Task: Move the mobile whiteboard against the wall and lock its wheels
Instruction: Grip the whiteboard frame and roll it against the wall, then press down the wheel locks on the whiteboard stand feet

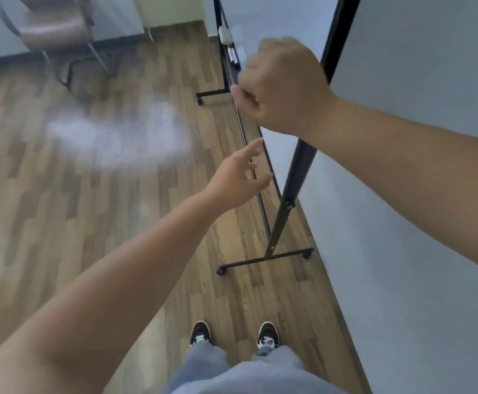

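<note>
One whiteboard (277, 155) is standing at the right of the frame, just beside the wall (402, 137); three of its wheels are showing. The right hand (283, 86) is curling closed at its edge, though whether it is gripping is unclear. The left hand (238, 177) is spreading open nearby. One chair (53, 32) is sitting upper left, leaving the wooden floor (90, 194) open between.

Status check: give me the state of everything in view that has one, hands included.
Whiteboard: upright, edge-on, close along the wall.
Near casters: on the floor; lock state too small to tell.
Right hand: curled at the board's edge; grip unclear.
Left hand: open, empty.
Markers: lying in the tray.
</note>
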The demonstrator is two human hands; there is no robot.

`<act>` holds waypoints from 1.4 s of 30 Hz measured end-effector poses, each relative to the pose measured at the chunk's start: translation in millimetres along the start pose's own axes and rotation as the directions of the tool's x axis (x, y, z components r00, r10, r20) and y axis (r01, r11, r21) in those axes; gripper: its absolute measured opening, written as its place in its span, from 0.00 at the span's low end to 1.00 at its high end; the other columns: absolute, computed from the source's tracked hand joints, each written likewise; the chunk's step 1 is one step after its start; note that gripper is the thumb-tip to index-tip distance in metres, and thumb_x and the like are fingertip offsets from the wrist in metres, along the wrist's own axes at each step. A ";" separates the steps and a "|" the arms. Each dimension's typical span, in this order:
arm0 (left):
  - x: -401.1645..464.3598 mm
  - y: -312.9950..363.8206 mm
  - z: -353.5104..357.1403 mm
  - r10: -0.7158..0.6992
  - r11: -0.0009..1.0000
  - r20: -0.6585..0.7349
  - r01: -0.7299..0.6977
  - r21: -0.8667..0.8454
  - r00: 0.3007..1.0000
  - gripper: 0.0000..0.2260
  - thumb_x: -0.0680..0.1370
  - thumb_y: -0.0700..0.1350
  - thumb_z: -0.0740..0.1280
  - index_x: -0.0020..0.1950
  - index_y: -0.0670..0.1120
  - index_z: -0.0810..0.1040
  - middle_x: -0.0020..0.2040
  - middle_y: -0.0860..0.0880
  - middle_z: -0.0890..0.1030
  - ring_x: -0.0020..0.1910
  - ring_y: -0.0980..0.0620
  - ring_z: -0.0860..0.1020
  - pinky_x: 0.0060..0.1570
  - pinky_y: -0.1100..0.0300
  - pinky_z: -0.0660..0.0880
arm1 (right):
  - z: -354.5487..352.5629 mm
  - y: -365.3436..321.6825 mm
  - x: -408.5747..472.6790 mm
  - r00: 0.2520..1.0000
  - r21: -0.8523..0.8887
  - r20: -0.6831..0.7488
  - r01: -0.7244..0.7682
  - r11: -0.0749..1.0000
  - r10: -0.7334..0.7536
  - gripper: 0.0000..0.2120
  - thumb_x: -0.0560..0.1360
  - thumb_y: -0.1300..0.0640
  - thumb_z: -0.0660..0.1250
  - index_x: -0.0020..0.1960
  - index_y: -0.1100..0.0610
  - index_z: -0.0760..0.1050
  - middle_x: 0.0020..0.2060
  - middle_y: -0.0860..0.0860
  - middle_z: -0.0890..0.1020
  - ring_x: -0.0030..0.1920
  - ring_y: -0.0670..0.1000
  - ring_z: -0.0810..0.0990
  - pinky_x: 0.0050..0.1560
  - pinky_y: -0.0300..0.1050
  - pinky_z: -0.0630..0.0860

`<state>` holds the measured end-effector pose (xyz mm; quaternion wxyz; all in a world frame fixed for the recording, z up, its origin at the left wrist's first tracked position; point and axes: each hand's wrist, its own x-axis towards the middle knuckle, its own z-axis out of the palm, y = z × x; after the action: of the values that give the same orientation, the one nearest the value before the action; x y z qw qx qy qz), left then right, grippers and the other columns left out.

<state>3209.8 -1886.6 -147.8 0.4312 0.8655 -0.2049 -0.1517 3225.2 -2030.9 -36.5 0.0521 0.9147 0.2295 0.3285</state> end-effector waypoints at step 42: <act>48.8 -750.1 251.0 0.308 0.832 0.355 -0.431 0.350 0.883 0.10 0.76 0.37 0.67 0.54 0.44 0.84 0.47 0.49 0.84 0.42 0.49 0.82 0.36 0.55 0.80 | 775.9 -516.6 -523.0 0.232 0.078 0.972 -0.502 0.861 0.047 0.36 0.81 0.69 0.59 0.83 0.63 0.45 0.82 0.60 0.40 0.49 0.56 0.81 0.38 0.48 0.80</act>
<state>3309.8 -1673.8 -904.6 0.2228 0.8496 -0.4573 -0.1396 3155.7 -1766.0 -1069.7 -0.0591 0.9423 0.0419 -0.3270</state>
